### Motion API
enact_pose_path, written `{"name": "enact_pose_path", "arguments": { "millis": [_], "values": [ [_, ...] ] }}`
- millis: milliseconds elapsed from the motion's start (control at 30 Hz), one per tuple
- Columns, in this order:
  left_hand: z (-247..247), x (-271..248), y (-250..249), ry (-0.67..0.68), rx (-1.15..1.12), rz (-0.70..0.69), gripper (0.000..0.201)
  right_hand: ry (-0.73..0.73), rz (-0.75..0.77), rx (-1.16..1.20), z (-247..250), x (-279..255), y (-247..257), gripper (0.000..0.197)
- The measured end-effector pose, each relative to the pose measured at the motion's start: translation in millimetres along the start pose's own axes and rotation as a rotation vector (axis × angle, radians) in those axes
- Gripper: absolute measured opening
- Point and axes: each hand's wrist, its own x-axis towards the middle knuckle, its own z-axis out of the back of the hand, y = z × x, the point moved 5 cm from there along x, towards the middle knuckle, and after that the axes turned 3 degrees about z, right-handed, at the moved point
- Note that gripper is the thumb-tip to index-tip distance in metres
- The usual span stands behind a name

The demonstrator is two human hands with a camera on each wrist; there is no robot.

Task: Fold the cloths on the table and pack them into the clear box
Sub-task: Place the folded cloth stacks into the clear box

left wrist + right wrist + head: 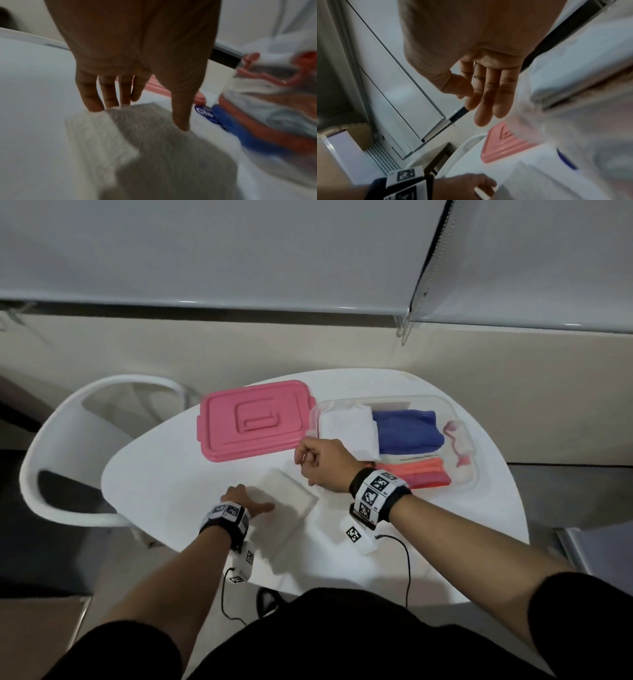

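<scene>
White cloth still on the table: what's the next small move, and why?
Probably bring the right hand down onto the white cloth and lift it with both hands toward the clear box. The cloth already looks folded flat, the left hand touches its near edge with straight fingers, the right hand hangs above holding nothing, and the box stands open, its pink lid beside it.

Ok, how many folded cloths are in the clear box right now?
4 visible in the clear box: a white cloth at its left end, a blue cloth beside it, a coral cloth and a pink cloth along the near side. More may lie hidden underneath.
</scene>
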Motion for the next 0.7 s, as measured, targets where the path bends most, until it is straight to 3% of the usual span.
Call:
{"name": "enact_pose_path", "arguments": {
  "millis": [67, 133, 233, 300, 400, 500, 567, 633, 700],
  "values": [
    [-7, -6, 3, -0.008, 0.049, -0.013, 0.093, 0.036, -0.061, -0.019, -25, -1, -2, 0.017],
    [-10, -11, 9, 0.006, 0.071, -0.017, 0.067, 0.033, -0.086, -0.036, -47, -1, -6, 0.014],
    [-8, -11, 19, 0.109, -0.048, -0.071, 0.038, -0.016, -0.087, -0.09, -69, 8, -10, 0.019],
    [7, -11, 21, 0.178, -0.168, -0.141, 0.036, -0.001, -0.128, -0.12, -76, 17, -12, 0.042],
    [42, -18, 13, 0.293, -0.207, -0.315, 0.038, 0.085, -0.166, -0.131, -79, 27, -5, 0.097],
    [85, -33, -2, 0.335, -0.189, -0.452, 0.036, 0.135, -0.229, 0.091, -77, 39, -1, 0.122],
    [112, -46, -17, 0.359, -0.248, -0.515, 0.041, 0.149, -0.285, 0.296, -70, 43, -1, 0.112],
    [135, -57, -35, 0.419, -0.335, -0.563, 0.043, 0.122, -0.302, 0.376, -56, 43, -3, 0.075],
    [152, -62, -55, 0.425, -0.393, -0.593, 0.051, -0.032, -0.297, 0.42, -32, 42, -6, 0.047]
  ]
}}
